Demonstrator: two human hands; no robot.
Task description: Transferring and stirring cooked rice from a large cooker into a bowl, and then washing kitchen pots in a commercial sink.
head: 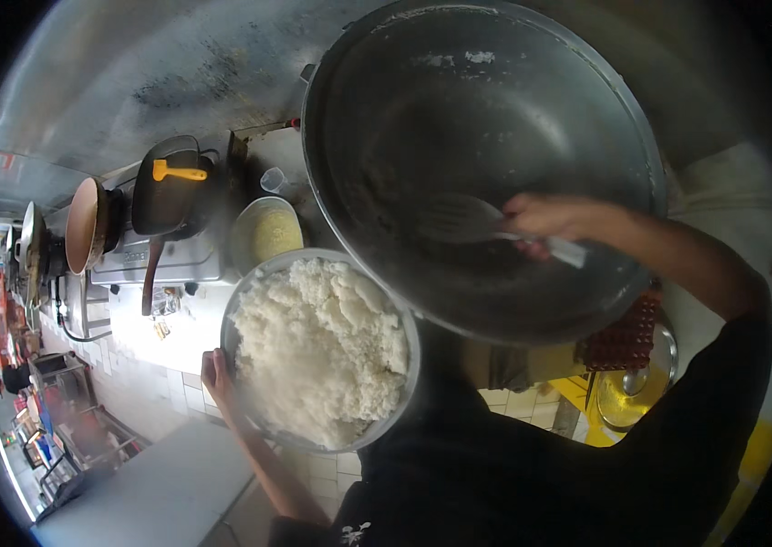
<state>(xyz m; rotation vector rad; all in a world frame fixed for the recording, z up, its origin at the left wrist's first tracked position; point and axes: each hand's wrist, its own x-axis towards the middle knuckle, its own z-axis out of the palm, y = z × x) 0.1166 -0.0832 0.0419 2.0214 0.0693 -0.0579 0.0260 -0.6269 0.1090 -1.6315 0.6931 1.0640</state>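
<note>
My left hand [219, 376] grips the rim of a round bowl [415, 355] heaped with white cooked rice [321, 349]. The bowl is beside the lower left rim of a very large dark metal pot [495, 137], which has white residue on its inner wall and rim. Over the pot, my right hand [540, 222] holds the light handle of a broad slotted spatula [457, 217]. The blade is dim and partly blurred against the dark metal. Little bits of residue cling to the pot's far inside.
Left of the pot, a gas stove [215, 263] bears a square pan [160, 205] with an orange tool [180, 171] on it. A container of yellowish contents [276, 232] touches or nears the bowl. Red egg trays [622, 335] and a round metal lid or tray [669, 355] are at right.
</note>
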